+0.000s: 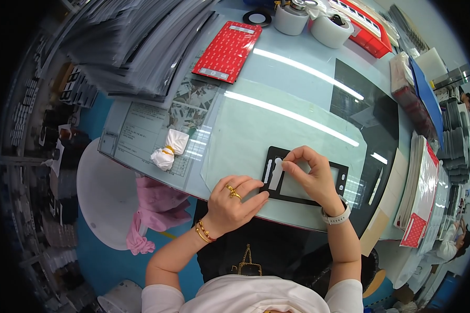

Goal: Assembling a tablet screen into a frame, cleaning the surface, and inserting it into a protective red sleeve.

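A black rectangular panel [293, 199] with a clear window lies on the pale green mat [235, 141] near the table's front edge. My left hand [230, 206], wearing a ring and bracelets, has its fingers stretched toward the panel's left side, their tips at its edge. Above the panel, the thumb and forefinger of my right hand [313, 175] are pinched on the rounded upper end of a narrow whitish strip [275, 180]. That strip lies along the panel's left border. Its exact contact with the fingertips is partly hidden.
A white bundle tied in yellow [168, 150] sits left on the table. A red packet [228, 51] lies farther back, near tall stacks of grey sheets [136, 47]. Tape rolls [333, 31] and a red bin [371, 39] stand at the back. A white chair [99, 198] holds pink cloth [159, 208].
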`<state>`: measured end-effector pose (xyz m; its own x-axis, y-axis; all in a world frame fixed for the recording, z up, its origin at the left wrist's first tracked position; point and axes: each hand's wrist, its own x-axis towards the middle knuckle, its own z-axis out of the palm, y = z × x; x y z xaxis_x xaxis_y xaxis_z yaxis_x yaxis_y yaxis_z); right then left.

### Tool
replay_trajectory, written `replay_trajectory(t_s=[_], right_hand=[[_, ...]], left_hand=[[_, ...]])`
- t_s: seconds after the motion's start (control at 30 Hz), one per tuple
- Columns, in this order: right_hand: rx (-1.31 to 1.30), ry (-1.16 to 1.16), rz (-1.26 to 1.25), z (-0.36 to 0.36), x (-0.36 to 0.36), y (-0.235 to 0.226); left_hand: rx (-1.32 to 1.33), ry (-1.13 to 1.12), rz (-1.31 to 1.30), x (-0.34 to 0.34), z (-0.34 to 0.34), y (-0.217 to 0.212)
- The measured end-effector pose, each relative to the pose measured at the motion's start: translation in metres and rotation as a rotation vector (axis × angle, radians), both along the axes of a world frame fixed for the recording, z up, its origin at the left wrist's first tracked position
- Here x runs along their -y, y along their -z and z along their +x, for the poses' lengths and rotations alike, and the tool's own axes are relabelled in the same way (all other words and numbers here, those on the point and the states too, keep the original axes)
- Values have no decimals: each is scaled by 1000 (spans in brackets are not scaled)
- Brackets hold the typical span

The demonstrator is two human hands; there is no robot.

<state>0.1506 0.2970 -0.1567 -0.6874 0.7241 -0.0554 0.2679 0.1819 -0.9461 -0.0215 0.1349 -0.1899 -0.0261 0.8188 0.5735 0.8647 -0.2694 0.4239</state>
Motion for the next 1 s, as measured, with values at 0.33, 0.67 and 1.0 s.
replay_trajectory(t_s=[0.33,0.67,1.0], right_hand=[[-12,3,-9,0,0,1],[0,9,-11,0,1,0],[7,5,12,-1,0,0]], left_hand=[[-14,-8,3,0,1,1],[-30,-9,-11,0,0,-1],[-37,-12,-32,0,0,-3]])
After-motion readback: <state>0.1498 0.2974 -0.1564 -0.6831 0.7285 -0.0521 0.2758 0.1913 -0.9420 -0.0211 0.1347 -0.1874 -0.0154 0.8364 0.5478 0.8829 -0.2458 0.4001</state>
